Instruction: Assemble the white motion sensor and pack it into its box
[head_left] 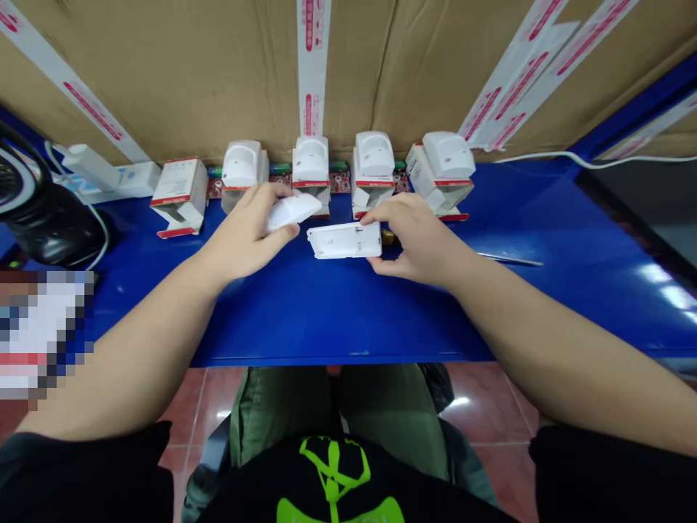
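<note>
My left hand [247, 236] is closed around a white plastic sensor cover [294, 211] with a curved front. In my right hand [417, 243] is a flat white back plate [345, 240], gripped at its right end between thumb and fingers, its inner side toward me. The two parts are held apart, with a narrow gap between them, above the blue table [343, 312]. Behind my hands, several small open cartons stand in a row, and white motion sensors, such as this sensor [312, 160], rest on top of them.
At the left end of the row stands a carton [179, 190] with no sensor on it. A power strip [128, 178] and a black device [51, 211] are at far left. A thin metal tool [512, 259] lies to the right. Cardboard [218, 73] covers the back.
</note>
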The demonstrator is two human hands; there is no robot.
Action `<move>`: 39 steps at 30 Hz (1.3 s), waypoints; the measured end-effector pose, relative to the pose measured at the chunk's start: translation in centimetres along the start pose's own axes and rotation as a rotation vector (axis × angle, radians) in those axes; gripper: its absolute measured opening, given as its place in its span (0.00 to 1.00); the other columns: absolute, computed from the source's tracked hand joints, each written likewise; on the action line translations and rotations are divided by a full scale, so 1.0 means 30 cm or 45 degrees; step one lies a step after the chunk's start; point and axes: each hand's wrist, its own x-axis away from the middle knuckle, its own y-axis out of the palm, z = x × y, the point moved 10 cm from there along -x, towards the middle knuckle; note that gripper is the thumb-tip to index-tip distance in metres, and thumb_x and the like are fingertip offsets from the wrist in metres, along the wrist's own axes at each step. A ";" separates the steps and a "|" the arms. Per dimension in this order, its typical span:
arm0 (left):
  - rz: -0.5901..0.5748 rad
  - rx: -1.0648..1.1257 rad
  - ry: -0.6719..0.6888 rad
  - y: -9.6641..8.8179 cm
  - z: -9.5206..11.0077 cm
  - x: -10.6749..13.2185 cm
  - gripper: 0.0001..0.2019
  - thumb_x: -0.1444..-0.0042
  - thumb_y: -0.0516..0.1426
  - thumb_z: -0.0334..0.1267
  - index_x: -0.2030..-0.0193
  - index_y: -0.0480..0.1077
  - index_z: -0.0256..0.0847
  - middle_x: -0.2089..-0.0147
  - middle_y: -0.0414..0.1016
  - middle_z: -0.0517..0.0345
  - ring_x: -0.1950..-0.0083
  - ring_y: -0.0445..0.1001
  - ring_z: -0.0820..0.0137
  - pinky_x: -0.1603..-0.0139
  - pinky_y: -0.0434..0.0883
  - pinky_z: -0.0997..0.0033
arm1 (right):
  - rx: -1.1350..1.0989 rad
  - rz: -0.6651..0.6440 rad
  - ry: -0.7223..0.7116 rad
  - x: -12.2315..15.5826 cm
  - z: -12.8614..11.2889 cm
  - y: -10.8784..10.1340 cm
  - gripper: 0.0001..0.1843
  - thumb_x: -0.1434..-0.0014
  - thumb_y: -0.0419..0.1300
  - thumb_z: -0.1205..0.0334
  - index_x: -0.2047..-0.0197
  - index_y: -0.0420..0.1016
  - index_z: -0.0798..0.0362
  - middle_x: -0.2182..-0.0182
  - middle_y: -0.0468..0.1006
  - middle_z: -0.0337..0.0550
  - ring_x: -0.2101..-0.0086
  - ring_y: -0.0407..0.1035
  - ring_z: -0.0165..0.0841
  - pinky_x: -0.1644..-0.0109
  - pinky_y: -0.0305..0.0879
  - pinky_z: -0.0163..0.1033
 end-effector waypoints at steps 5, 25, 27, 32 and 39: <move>-0.114 -0.133 -0.154 0.050 -0.029 0.017 0.29 0.34 0.58 0.54 0.31 0.69 0.41 0.33 0.77 0.40 0.29 0.74 0.41 0.25 0.74 0.34 | 0.094 -0.040 -0.042 0.001 -0.039 0.002 0.26 0.37 0.64 0.69 0.37 0.75 0.44 0.46 0.86 0.49 0.47 0.78 0.52 0.40 0.69 0.57; 0.147 -0.360 -0.389 -0.106 -0.054 0.010 0.14 0.31 0.57 0.36 0.43 0.78 0.42 0.46 0.78 0.43 0.36 0.78 0.46 0.28 0.75 0.40 | 0.159 0.164 -0.092 -0.001 -0.037 -0.102 0.26 0.34 0.68 0.59 0.37 0.66 0.40 0.51 0.83 0.47 0.53 0.80 0.52 0.51 0.78 0.62; 0.270 -0.460 -0.528 -0.199 -0.111 0.019 0.15 0.32 0.55 0.33 0.44 0.79 0.38 0.43 0.78 0.37 0.34 0.75 0.41 0.27 0.71 0.34 | 0.090 0.111 0.025 -0.003 -0.002 -0.112 0.25 0.36 0.70 0.55 0.40 0.66 0.39 0.51 0.83 0.48 0.54 0.79 0.54 0.50 0.78 0.67; 0.147 -0.613 -0.862 -0.258 -0.301 0.070 0.13 0.39 0.63 0.38 0.49 0.83 0.42 0.31 0.77 0.40 0.24 0.64 0.33 0.25 0.63 0.20 | -0.054 0.012 0.112 0.008 0.025 -0.134 0.25 0.38 0.71 0.51 0.42 0.70 0.37 0.48 0.82 0.52 0.50 0.77 0.57 0.47 0.78 0.72; 0.177 -0.448 -0.814 -0.176 -0.362 0.064 0.12 0.40 0.62 0.44 0.52 0.82 0.50 0.24 0.74 0.59 0.16 0.49 0.42 0.20 0.37 0.09 | -0.118 -0.056 0.119 0.008 0.021 -0.119 0.27 0.42 0.72 0.52 0.41 0.71 0.37 0.49 0.83 0.50 0.49 0.77 0.59 0.43 0.76 0.74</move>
